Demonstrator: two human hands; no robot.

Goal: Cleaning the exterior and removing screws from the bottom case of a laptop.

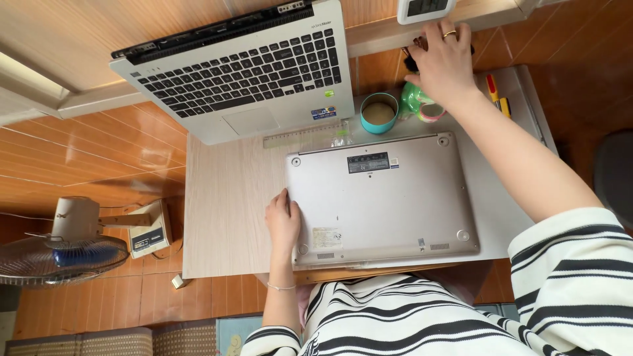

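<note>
Closest to me lies the upturned grey laptop (pixel 382 198). My left hand (pixel 283 221) rests flat on its near-left edge, gripping nothing. My right hand (pixel 443 62) reaches beyond it among small items by the green cup (pixel 418 102); whether it grips anything I cannot tell. I judge I'm fetching a tool.

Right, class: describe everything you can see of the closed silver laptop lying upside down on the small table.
The upside-down laptop is a flat, silver-grey slab that looks like metal, lid shut, its base facing up. The base shows round rubber feet near the corners, small vent slots along the near edge, a dark label at the far edge and a pale sticker near the left. It lies flat on the light wood table, its near edge at the table's front. The left hand rests on its left edge; the right hand is away from it.
</note>
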